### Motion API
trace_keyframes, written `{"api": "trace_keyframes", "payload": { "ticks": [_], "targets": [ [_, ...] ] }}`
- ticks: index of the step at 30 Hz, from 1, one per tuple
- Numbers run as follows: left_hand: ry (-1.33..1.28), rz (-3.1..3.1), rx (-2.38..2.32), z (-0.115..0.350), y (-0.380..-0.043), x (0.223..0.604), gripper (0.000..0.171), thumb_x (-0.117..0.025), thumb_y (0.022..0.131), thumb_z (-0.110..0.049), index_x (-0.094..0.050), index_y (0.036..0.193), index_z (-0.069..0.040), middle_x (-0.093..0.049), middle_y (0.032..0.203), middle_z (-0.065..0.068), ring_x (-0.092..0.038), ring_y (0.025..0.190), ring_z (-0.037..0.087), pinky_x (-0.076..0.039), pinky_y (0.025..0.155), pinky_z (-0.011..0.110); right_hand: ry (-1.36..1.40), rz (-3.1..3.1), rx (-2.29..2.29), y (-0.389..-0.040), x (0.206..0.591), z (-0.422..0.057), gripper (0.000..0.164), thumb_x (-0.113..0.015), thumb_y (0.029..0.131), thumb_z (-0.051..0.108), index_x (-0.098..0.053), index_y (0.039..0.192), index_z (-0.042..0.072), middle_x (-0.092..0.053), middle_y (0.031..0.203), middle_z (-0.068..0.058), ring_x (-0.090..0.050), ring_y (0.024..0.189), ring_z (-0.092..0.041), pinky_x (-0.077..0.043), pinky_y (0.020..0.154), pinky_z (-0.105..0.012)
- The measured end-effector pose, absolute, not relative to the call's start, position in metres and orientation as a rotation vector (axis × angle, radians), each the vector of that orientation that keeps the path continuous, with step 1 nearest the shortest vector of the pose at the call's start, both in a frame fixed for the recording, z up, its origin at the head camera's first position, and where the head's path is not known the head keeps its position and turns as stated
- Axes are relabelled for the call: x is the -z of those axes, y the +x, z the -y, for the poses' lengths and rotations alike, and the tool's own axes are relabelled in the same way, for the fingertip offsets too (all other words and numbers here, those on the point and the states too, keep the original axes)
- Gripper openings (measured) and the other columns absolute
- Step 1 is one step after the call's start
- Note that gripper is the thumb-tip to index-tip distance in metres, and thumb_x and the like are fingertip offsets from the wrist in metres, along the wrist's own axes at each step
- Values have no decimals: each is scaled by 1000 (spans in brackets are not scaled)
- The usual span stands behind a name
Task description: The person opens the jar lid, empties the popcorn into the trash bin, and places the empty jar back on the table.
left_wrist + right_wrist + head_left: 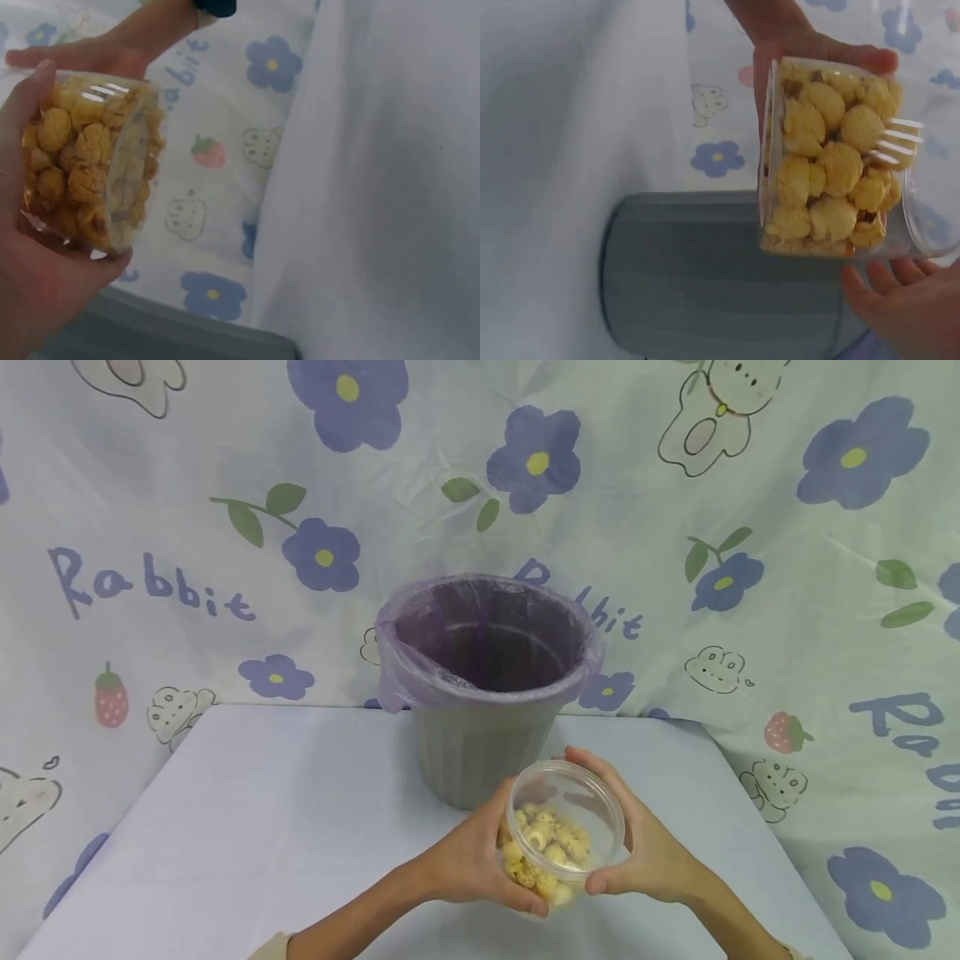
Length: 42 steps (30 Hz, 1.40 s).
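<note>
A clear plastic jar (510, 852) holds pale yellow popcorn (555, 839), its round rim (613, 793) tilted up toward the head camera. My left hand (472, 856) grips the side of the jar, thumb along the near side. Around the rim curls my right hand (652, 852), fingers at the far edge and thumb at the near edge. In the right wrist view, the popcorn (840, 157) shows through the jar wall, with right fingertips (862, 289) just below it. The left wrist view shows the jar's base end, where rounded popcorn pieces (90, 150) press against the wall.
A grey bin (480, 743) with a purple plastic liner (405, 681) over its rim stands behind the hands, its mouth facing up. It is on a white-covered table (315, 810). A cloth (420, 493) printed with flowers and rabbits hangs behind.
</note>
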<state>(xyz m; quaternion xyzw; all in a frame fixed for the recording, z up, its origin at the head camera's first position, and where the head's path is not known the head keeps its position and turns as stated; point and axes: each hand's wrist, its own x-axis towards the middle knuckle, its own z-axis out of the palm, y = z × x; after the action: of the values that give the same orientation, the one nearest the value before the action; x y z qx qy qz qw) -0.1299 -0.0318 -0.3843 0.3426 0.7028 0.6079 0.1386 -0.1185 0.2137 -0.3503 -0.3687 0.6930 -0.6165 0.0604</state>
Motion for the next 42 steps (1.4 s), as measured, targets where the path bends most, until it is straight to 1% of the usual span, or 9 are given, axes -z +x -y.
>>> {"api": "trace_keyframes", "payload": {
  "ticks": [3, 6, 10, 18, 25, 31, 34, 38, 42],
  "targets": [
    [962, -2054, -1799, 31, -130, 385, 116, -95, 65, -19, -20, 153, -32, -43, 143, -4, -47, 125, 16, -38, 107, 37, -1086, -2219, 1895, -115, 353, -211, 103, -82, 83, 39, -19, 158, 8, -30, 157, -17, -34, 140, -26, -32, 111, -31],
    [928, -2101, -1862, 27, -130, 388, 117, -96, 64, -18, -21, 153, -32, -42, 145, -2, -48, 125, 17, -38, 107, 38, -969, -2376, 1933, -107, 356, -204, 103, -86, 80, 32, -22, 158, 11, -32, 156, -14, -32, 141, -25, -23, 114, -49],
    [920, -2135, -1925, 20, -129, 392, 118, -96, 63, -17, -22, 154, -33, -42, 147, -2, -47, 125, 18, -37, 107, 41, -747, -2556, 1901, -99, 357, -194, 104, -89, 74, 16, -26, 157, 21, -39, 152, -6, -39, 134, -29, -26, 102, -69],
    [917, -2080, -1879, 23, -129, 394, 116, -96, 64, -19, -22, 153, -33, -42, 143, -4, -47, 124, 18, -38, 106, 39, -867, -2388, 1907, -107, 360, -202, 98, -87, 78, 15, -27, 155, 13, -39, 150, -15, -42, 133, -35, -41, 105, -33],
    [1105, -1881, -1738, 32, -132, 388, 114, -94, 66, -9, -22, 152, -31, -44, 140, -1, -46, 126, 18, -37, 108, 37, -1156, -1929, 1834, -117, 349, -219, 103, -83, 83, 30, -18, 157, 4, -26, 156, -25, -36, 138, -33, -40, 107, -42],
    [960, -2037, -1818, 29, -129, 387, 116, -94, 67, -18, -19, 153, -32, -43, 142, -3, -47, 124, 18, -38, 106, 38, -1097, -2193, 1936, -113, 357, -212, 102, -79, 85, 42, -17, 158, 5, -23, 161, -18, -28, 145, -24, -29, 112, -30],
    [865, -2099, -1913, 25, -130, 388, 117, -95, 66, -19, -19, 155, -32, -42, 144, -3, -46, 125, 18, -39, 105, 42, -939, -2403, 1974, -105, 362, -201, 100, -84, 82, 34, -22, 157, 10, -30, 158, -13, -29, 144, -23, -22, 115, -48],
    [843, -2137, -2000, 20, -130, 392, 114, -94, 67, -19, -21, 155, -29, -42, 145, 0, -46, 125, 18, -39, 106, 44, -727, -2552, 1964, -96, 364, -187, 99, -86, 77, 17, -26, 156, 18, -36, 153, -8, -32, 140, -32, -19, 103, -74],
    [867, -2151, -1992, 18, -129, 395, 114, -95, 67, -20, -23, 154, -27, -43, 144, 2, -48, 123, 19, -41, 104, 41, -626, -2602, 1946, -95, 364, -182, 96, -85, 77, 12, -29, 154, 20, -39, 150, -10, -36, 135, -37, -28, 103, -66]
  ]
}}
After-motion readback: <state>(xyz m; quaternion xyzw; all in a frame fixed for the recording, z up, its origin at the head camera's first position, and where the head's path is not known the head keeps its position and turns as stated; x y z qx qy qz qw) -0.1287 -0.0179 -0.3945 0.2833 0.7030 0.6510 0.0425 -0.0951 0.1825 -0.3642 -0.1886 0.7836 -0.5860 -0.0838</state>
